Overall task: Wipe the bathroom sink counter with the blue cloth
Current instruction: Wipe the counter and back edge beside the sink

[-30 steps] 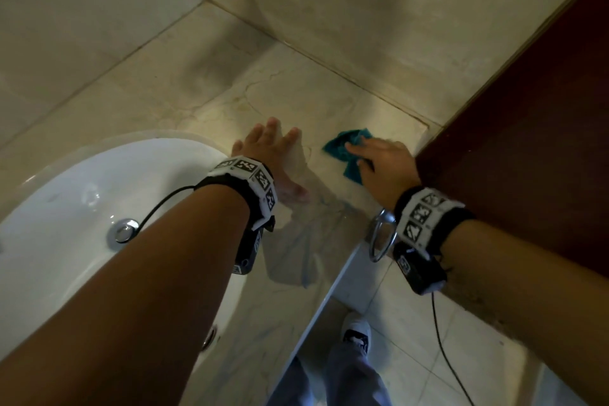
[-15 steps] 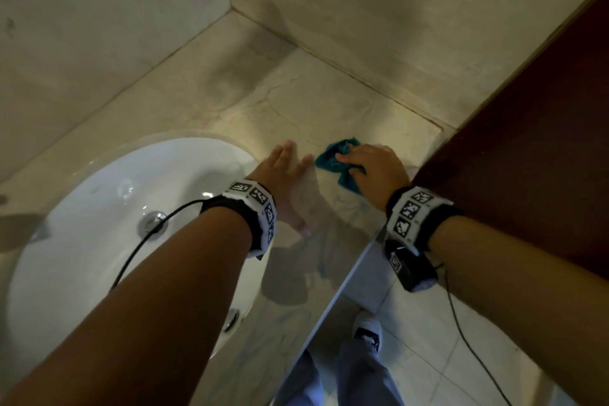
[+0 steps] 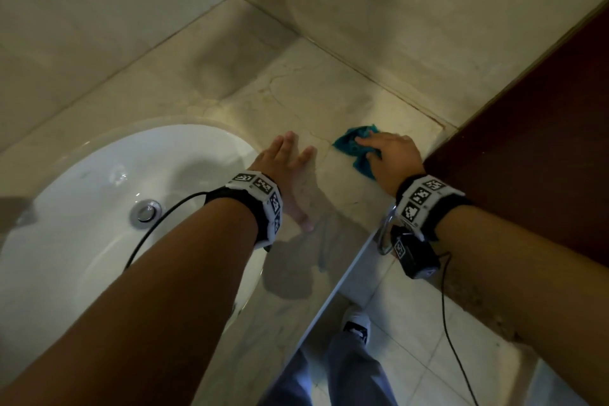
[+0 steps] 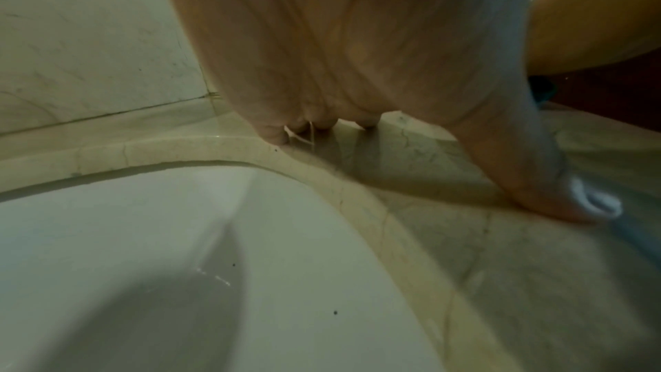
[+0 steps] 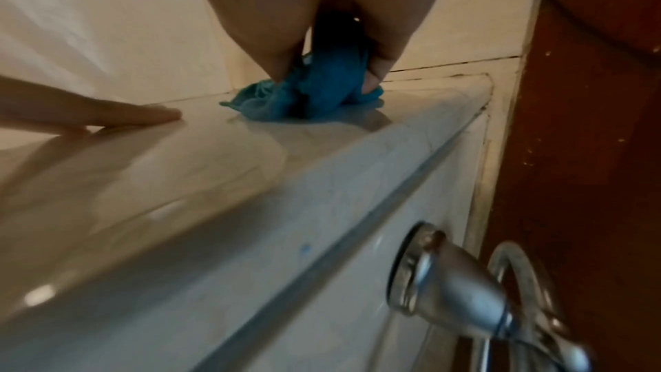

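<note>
A bunched blue cloth (image 3: 351,145) lies on the beige marble counter (image 3: 296,92), near its right end. My right hand (image 3: 379,150) presses down on it. In the right wrist view the thumb and fingers (image 5: 375,72) curl round the blue cloth (image 5: 322,92) and pinch it against the counter (image 5: 179,166). My left hand (image 3: 290,168) rests flat on the counter between the sink and the cloth, fingers straight and spread, holding nothing. The left wrist view shows the left hand's fingertips (image 4: 361,120) touching the counter (image 4: 465,236) beside the basin rim.
A white oval sink basin (image 3: 99,224) with a metal drain (image 3: 145,211) sits at the left. A dark wooden door (image 3: 527,142) stands right of the counter end. A metal ring fitting (image 5: 447,273) juts from the counter's front face. Tiled walls close the back corner.
My right hand slid the cloth left until it almost met the left hand's fingers, then back to the right. The left hand stayed flat. The head view shifted, showing more of the sink.
</note>
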{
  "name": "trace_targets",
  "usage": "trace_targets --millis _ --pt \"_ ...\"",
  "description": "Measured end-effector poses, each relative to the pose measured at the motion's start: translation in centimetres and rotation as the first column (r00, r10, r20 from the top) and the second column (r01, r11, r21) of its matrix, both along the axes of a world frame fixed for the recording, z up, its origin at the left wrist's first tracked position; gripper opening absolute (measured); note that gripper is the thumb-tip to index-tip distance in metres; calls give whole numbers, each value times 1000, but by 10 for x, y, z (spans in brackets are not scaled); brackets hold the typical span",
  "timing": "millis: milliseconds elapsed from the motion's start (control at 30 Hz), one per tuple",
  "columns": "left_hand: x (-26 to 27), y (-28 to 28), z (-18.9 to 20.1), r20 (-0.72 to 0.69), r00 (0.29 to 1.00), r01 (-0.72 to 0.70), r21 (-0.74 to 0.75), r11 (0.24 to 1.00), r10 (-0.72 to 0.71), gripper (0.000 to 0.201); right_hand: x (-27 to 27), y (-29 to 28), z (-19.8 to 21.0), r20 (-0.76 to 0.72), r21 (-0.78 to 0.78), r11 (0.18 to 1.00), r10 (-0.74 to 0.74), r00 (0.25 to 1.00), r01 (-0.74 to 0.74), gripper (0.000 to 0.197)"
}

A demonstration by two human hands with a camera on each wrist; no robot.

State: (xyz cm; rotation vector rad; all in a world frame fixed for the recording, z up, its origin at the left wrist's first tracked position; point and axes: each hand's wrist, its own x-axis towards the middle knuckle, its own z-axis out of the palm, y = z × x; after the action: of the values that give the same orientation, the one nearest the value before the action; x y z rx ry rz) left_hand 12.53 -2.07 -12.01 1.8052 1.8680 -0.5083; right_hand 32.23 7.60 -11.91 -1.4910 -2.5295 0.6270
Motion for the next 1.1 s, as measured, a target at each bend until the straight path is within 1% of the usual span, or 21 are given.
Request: trace_targets --millis 67,133,200,267,333,400,433,533,567,633,700,733,767,833,900,933,1000,1033,1100 --pt "1 0 1 3 1000 -16 -19 1000 16 151 -2 -13 4 86 11 998 56 995 -57 42" --pt "3 0 4 13 999 -37 -29 999 38 149 2 -29 11 128 -5 989 145 981 -145 47" --pt "4 0 7 26 998 -48 -27 998 49 148 15 -37 13 72 -101 980 179 981 -171 50" --pt "4 1 6 35 998 -50 -24 998 50 149 27 -31 9 28 -171 972 167 985 -160 48" --pt "3 2 4 41 998 -53 -27 998 54 150 31 -18 4 43 -190 965 192 980 -181 44" --pt "3 2 4 43 997 -60 -24 998 61 150 28 -10 1 35 -170 959 238 971 -229 43" --pt "3 2 4 43 997 -63 -22 998 64 150 27 -8 0 31 -156 955 261 965 -254 45" --pt "4 3 4 49 996 -71 -14 997 72 151 31 -8 -2 71 -132 932 348 935 -337 64" --pt "4 3 4 52 996 -72 -10 997 73 151 34 -7 -4 83 -130 929 359 930 -347 67" --pt "5 3 4 60 995 -78 1 997 78 151 42 -1 -6 52 -119 931 354 934 -346 67" --pt "5 3 6 67 994 -82 4 997 82 149 45 8 -9 -22 -85 939 332 943 -333 57" --pt "6 2 6 71 994 -84 7 996 84 149 46 15 -10 -52 -44 949 310 949 -313 50" --pt "6 2 7 73 994 -88 10 996 87 149 45 22 -12 -67 3 963 268 961 -269 45" --pt "6 2 7 74 993 -95 9 995 94 148 40 32 -9 -65 85 989 127 990 -121 40" --pt "6 2 7 69 993 -95 12 995 94 149 33 32 -6 -36 104 994 -16 999 20 38" --pt "7 2 7 65 994 -91 12 996 90 149 28 25 -5 -21 101 993 -51 998 52 39" --pt "7 3 7 58 995 -83 5 997 83 150 19 4 -4 -14 95 995 -42 999 43 39" --pt "7 3 7 56 995 -84 2 996 84 150 17 -8 -4 -23 92 996 2 1000 0 39" --pt "7 4 6 50 995 -83 1 997 83 152 17 -29 -7 -16 71 987 148 989 -147 36"
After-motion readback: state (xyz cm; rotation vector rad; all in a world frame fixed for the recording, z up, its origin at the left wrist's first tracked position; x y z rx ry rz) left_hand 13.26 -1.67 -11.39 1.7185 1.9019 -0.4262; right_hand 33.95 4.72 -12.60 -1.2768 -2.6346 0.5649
